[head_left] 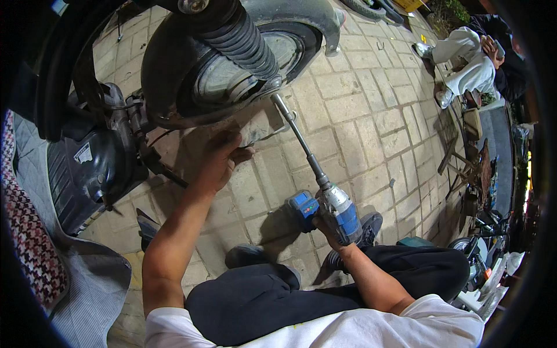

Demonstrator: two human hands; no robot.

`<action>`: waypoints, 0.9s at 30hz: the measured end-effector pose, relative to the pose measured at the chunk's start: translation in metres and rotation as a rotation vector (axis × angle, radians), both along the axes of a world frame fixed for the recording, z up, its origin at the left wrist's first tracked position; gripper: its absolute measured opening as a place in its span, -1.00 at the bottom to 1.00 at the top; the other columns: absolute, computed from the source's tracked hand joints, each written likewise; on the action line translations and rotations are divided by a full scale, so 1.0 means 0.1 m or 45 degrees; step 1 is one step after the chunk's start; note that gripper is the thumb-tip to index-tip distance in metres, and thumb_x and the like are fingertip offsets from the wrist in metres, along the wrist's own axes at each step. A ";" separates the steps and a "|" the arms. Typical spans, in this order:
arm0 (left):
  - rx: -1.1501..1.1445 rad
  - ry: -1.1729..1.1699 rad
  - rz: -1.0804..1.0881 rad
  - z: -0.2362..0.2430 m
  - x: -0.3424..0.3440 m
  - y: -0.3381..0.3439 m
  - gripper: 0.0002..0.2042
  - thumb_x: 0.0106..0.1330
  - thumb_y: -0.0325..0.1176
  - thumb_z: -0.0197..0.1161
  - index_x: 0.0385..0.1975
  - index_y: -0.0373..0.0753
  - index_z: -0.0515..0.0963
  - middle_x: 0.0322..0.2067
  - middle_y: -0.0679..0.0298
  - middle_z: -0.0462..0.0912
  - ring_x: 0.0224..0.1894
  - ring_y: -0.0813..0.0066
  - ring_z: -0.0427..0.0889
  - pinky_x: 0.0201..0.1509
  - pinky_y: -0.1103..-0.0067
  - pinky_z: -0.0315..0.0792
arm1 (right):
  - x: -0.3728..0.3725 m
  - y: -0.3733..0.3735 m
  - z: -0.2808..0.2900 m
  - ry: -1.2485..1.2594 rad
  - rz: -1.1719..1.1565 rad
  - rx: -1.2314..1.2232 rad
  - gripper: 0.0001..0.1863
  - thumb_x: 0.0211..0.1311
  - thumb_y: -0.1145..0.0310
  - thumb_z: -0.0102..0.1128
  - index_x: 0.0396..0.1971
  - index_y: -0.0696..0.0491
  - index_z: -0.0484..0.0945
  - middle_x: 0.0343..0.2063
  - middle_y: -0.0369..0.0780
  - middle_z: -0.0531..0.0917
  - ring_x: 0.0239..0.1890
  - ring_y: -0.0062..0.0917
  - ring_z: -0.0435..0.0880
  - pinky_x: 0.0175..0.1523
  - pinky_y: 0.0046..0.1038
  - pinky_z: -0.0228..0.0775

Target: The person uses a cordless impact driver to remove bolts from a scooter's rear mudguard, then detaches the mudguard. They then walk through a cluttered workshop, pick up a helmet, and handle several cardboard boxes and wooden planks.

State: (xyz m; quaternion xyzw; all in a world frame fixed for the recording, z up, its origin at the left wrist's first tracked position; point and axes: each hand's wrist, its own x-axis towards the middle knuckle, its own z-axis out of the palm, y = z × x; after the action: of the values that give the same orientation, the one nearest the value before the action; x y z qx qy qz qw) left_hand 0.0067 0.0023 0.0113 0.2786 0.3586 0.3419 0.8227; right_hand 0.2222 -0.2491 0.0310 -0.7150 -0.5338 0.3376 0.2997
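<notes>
My right hand [329,231] is wrapped round the handle of a blue and silver cordless impact wrench [342,210]. From the tool a long extension bar [301,139] with a socket reaches up to the lower mount of a black, ribbed-boot shock absorber [241,43]. Whether the socket sits on a fastener there is too small to tell. Closed fingers of my left hand [219,161] grip a thin metal spanner [268,137], its far end close beside the socket. Behind the shock is the scooter's wheel [226,84], and a dark fender wraps its far side.
Black scooter bodywork [93,162] and a quilted grey cover [87,278] stand at the left. Paving bricks [371,151] form the ground. At the upper right a person in light trousers [464,61] sits; tyres [371,7] lie at the top. Parked two-wheelers [478,255] are at the right.
</notes>
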 end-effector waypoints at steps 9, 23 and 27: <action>0.404 1.341 -0.022 -0.64 -1.49 -0.64 -0.67 0.31 -0.15 0.19 -0.12 -0.31 0.56 -0.24 0.14 0.64 -0.20 0.35 0.61 -0.11 0.44 0.45 | 0.06 -0.43 0.27 -0.536 0.032 -0.046 -0.86 0.04 0.42 0.27 -0.37 0.03 0.54 -0.44 -0.20 0.54 -0.36 -0.28 0.52 -0.27 -0.27 0.34; 1.181 1.383 -0.807 -1.38 -0.43 -1.25 -0.76 0.20 -0.39 0.20 -0.14 -0.27 0.47 -0.30 0.02 0.47 -0.22 -0.02 0.53 -0.17 0.25 0.43 | 0.15 -0.53 0.71 -0.079 0.225 -0.199 -0.72 0.13 0.46 0.26 -0.12 0.08 0.55 -0.24 -0.21 0.62 -0.16 -0.39 0.58 -0.07 -0.37 0.42; 1.294 1.340 -0.808 -1.21 -0.30 -0.97 -0.76 0.21 -0.38 0.20 -0.15 -0.30 0.49 -0.33 0.03 0.56 -0.29 0.09 0.58 -0.22 0.35 0.46 | 0.22 -0.44 0.52 -0.360 0.465 -0.168 -0.78 0.10 0.41 0.31 -0.23 0.09 0.57 -0.30 -0.21 0.63 -0.22 -0.42 0.63 -0.11 -0.44 0.46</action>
State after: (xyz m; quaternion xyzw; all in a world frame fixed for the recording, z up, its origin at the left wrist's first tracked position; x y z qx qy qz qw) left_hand -0.0235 -0.0948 -0.1099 0.8334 0.4037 0.0366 0.3757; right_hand 0.2440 -0.2933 0.0831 -0.6649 -0.6676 0.3170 0.1084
